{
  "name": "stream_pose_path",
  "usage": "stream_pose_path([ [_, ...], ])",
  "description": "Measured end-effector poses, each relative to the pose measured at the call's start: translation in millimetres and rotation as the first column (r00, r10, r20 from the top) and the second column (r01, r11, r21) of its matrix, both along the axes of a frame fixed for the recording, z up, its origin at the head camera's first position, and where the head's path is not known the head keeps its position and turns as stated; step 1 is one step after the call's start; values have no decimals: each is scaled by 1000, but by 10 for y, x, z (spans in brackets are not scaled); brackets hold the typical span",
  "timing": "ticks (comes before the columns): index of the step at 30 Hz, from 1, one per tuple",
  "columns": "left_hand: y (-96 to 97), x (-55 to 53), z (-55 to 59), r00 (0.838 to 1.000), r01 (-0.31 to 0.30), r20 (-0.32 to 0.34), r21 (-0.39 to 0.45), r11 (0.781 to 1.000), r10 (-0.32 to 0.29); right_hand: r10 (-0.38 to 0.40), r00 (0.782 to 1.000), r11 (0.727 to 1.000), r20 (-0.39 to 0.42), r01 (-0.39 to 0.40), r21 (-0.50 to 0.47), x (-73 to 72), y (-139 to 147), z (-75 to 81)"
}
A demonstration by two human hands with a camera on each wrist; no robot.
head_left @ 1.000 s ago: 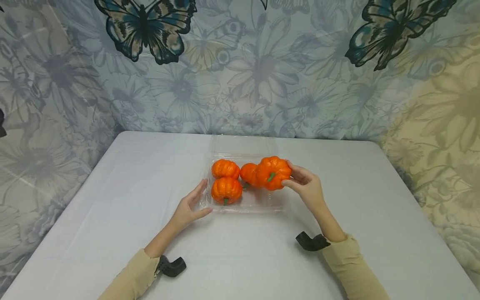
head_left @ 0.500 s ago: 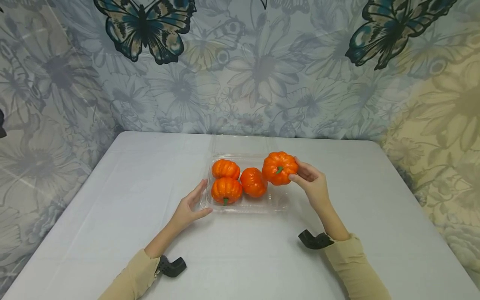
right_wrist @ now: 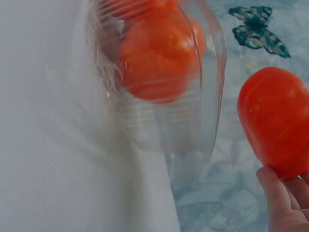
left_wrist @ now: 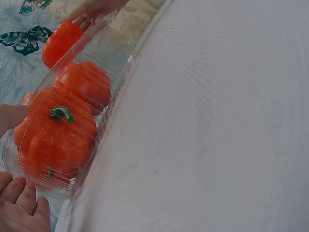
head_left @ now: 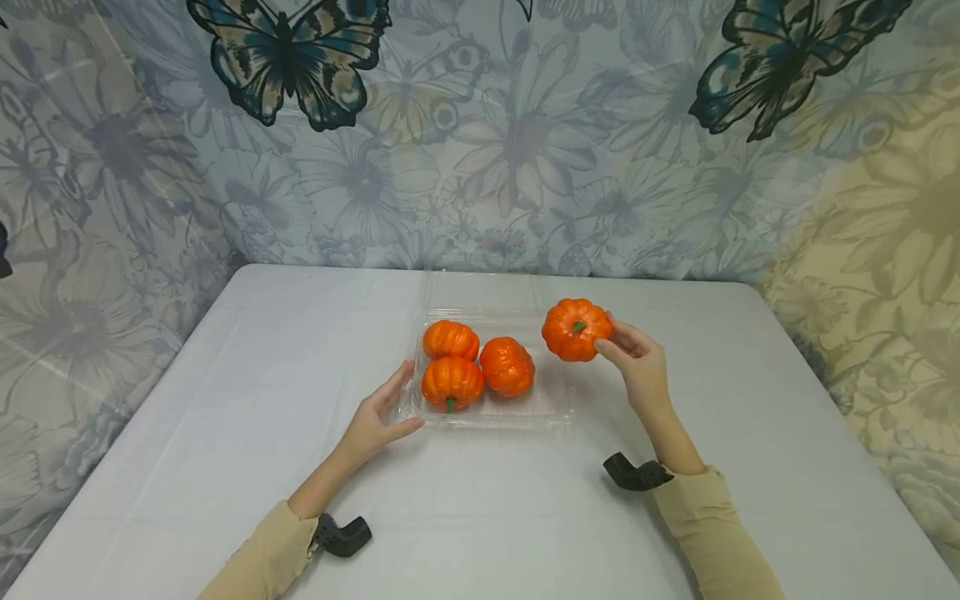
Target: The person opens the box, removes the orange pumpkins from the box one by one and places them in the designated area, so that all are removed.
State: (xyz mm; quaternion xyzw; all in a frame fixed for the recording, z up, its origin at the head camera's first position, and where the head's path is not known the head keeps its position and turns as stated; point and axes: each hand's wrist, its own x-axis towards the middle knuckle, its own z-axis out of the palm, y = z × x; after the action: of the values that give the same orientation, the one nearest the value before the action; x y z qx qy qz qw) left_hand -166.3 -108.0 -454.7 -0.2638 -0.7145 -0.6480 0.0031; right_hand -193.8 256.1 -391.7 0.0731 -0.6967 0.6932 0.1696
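Observation:
A small orange toy pumpkin (head_left: pixel 577 330) with a green stem is pinched at its right side between the thumb and fingers of my right hand (head_left: pixel 637 367). It is held up at the right end of a clear plastic container (head_left: pixel 551 408). Inside the container are three more pumpkins: a back-left one (head_left: pixel 451 340), a front-left one (head_left: pixel 452 383) with its stem toward me, and a right one (head_left: pixel 507 367). My left hand (head_left: pixel 381 414) rests at the container's left end, thumb and fingers spread around the corner. In the left wrist view, the container wall (left_wrist: pixel 104 123) shows ridges.
The container's clear lid (head_left: pixel 487 290) lies folded back toward the far table edge. A white cloth covers the table (head_left: pixel 300 333). Behind it stands a wall (head_left: pixel 525 167) with flowers and butterflies. Dark wrist mounts (head_left: pixel 636 473) stick out from both sleeves.
My right hand has carried its pumpkin right and slightly away from me, off the right pumpkin it overlapped, which now shows whole. The left hand has stayed in place.

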Motion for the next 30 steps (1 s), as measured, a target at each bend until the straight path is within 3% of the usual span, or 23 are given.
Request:
stream_pose_path([
  [7,-5,-1,7,1000,2,7,-1,1000,-2,-38,999,999,37,39,-18,-48,83,-44],
  [9,6,31,79,1000,3,27,0,1000,-3,-48,997,999,53,49,-23,-54,98,-53],
  [14,43,110,250,998,3,59,-6,1000,-2,-64,997,997,48,66,-39,-273,325,-425],
  [16,46,114,253,999,2,50,-8,1000,-1,-68,997,997,42,70,-34,-327,397,-528],
  [25,53,113,259,999,3,50,0,1000,-3,-74,992,997,99,77,-28,-136,302,-255],
  [30,53,119,274,998,2,56,4,1000,-2,-56,989,993,135,69,-92,-126,307,-227],
])
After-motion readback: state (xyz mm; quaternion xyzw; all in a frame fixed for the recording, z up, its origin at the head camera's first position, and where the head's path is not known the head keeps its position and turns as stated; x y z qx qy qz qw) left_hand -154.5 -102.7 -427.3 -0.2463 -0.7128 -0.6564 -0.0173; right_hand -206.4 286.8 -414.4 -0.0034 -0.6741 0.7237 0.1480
